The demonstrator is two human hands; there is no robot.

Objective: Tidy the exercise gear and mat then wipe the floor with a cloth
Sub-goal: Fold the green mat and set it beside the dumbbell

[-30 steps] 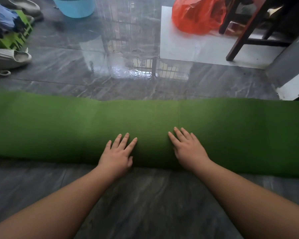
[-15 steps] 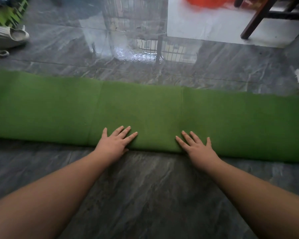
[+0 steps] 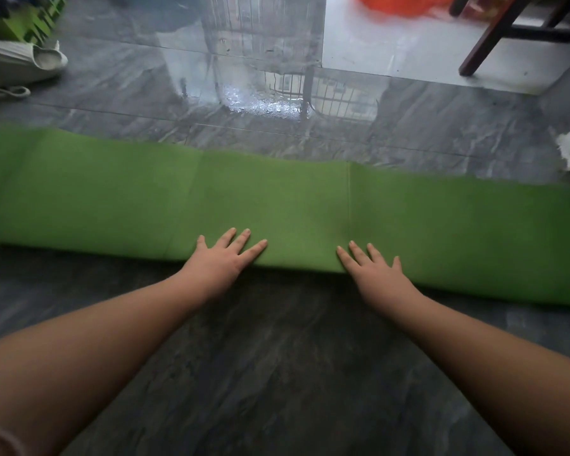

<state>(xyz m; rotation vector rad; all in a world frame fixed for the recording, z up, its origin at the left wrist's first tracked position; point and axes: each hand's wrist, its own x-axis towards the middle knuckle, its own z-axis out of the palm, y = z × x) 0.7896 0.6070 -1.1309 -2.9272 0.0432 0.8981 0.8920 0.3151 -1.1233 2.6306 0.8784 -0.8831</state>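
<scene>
Now both flat hands, left hand (image 3: 221, 260) and right hand (image 3: 377, 274), fingers spread, have slid back to the green mat roll's (image 3: 277, 205) near edge, seemingly resetting for another push

Mat (image 3: 277, 205) laid across the floor (image 3: 277, 373), both hands placed flat on its near edge, left hand (image 3: 222, 261) beside right hand (image 3: 375, 274), shoe (image 3: 20, 60) far left, chair (image 3: 507, 31) far right.

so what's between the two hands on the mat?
Head view: nothing but bare green mat. The left hand and right hand both press flat on its near edge, apart, with no object lying between them.
</scene>
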